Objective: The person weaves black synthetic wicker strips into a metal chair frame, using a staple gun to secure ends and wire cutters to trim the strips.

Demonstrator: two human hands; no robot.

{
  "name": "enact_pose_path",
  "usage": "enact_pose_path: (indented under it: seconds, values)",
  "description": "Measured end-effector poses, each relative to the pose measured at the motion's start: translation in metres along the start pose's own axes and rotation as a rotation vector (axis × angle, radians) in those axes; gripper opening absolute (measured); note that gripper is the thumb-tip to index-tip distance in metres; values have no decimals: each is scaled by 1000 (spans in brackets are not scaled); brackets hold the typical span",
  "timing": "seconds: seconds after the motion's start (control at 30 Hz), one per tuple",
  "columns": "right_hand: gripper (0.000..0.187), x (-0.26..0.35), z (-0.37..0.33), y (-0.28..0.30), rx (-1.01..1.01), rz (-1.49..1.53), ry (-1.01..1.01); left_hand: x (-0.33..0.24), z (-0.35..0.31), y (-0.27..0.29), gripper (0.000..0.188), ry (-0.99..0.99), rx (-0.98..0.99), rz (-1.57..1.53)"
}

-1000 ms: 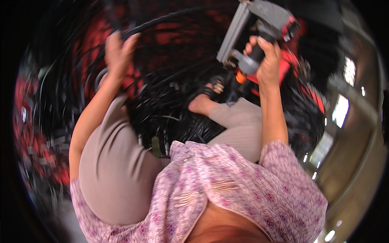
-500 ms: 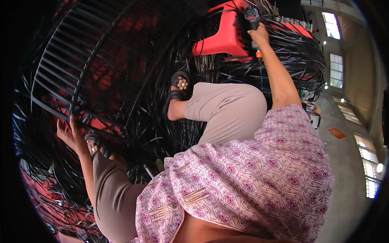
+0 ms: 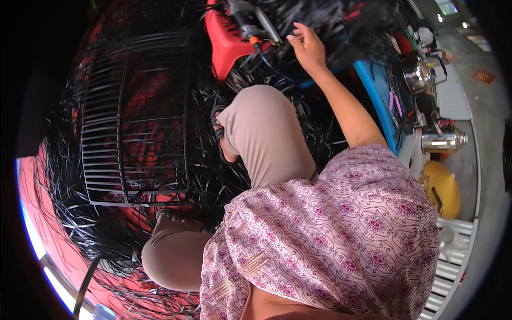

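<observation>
My right hand (image 3: 310,52) is raised over the black strips, its fingers loosely bent and apart, with nothing visible in them. Just left of it, a grey and black air nailer or stapler (image 3: 244,22) with an orange hose fitting lies on a red plastic stool (image 3: 220,45). I cannot tell which kind of tool it is. Out of view is my left hand. A black slatted frame (image 3: 124,144), partly woven with strips, stands to the left in front of my knees.
Loose black flat strips (image 3: 85,229) cover much of the floor around my feet. To the right are a blue tray (image 3: 376,96), shiny metal kettles (image 3: 442,140) and a yellow rounded object (image 3: 442,189). A thin hose (image 3: 274,70) trails from the tool.
My right hand has let go of the air tool, which now rests on the stool. My left hand has left the frame's edge and gone from view. The whole view has shifted.
</observation>
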State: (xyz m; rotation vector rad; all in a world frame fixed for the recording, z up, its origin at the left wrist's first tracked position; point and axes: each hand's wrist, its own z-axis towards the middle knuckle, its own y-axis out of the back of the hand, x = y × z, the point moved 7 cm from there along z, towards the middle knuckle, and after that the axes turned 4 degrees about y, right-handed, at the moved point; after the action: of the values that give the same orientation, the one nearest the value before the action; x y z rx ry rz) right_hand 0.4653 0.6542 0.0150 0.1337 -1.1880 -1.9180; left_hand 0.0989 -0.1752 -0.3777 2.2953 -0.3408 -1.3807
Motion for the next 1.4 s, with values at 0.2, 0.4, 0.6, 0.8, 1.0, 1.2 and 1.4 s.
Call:
enact_pose_path:
  seconds: [0.2,0.4,0.6,0.8,1.0,1.2,1.4]
  values:
    - [33,-122,-96,205,-378,-371,-188,-4,-38,-7,23,-6,91,63]
    - [36,-294,-155,282,-44,-872,-753,3,-73,20,22,-28,94,59]
    - [35,-400,-173,326,60,-855,-539,70,-149,49,20,42,9,4]
    - [39,-312,-172,373,-666,-599,-630,74,-198,88,15,29,-215,-347]
    - [20,-138,-34,289,-423,841,-379,-5,-214,95,19,52,-207,-640]
    - [41,225,7,96,416,1701,-172,-275,-221,76,29,-523,41,-485]
    - [27,510,-50,-28,827,1689,-9,-473,-232,17,56,-752,425,-666]
